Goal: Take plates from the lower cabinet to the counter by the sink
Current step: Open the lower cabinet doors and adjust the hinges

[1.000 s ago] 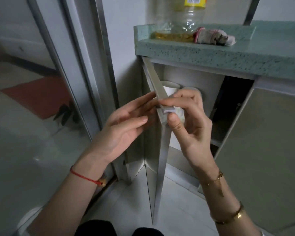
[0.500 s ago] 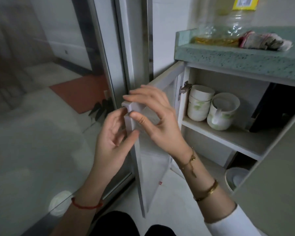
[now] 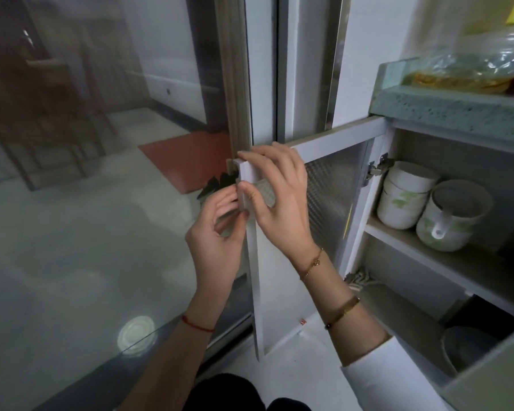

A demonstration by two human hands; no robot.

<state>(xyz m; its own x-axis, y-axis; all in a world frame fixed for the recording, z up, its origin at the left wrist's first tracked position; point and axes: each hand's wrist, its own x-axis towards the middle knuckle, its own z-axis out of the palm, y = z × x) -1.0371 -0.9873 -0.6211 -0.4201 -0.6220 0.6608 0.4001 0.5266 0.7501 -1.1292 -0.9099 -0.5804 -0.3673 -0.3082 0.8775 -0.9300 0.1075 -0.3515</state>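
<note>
Swung wider since the earlier frame: door (image 3: 333,200) now well open, both hands carried along on its free edge, long axis upright. Right hand (image 3: 279,197) clamped on the top corner, fingers (image 3: 264,161) over the outer face, thumb pressed on the inner. Left hand (image 3: 217,229) just below and left of those fingers, curled loosely, thumb tip touching the edge; cannot tell whether gripping. To the right of the fingers, cups (image 3: 407,194) and a mug (image 3: 454,215) on the upper shelf (image 3: 445,262), mouths up. Lower right, a plate (image 3: 469,348) in the bottom compartment, dim, seemingly tilted on edge. Green table (image 3: 457,111) above, oil bottle (image 3: 472,63) on it.
</note>
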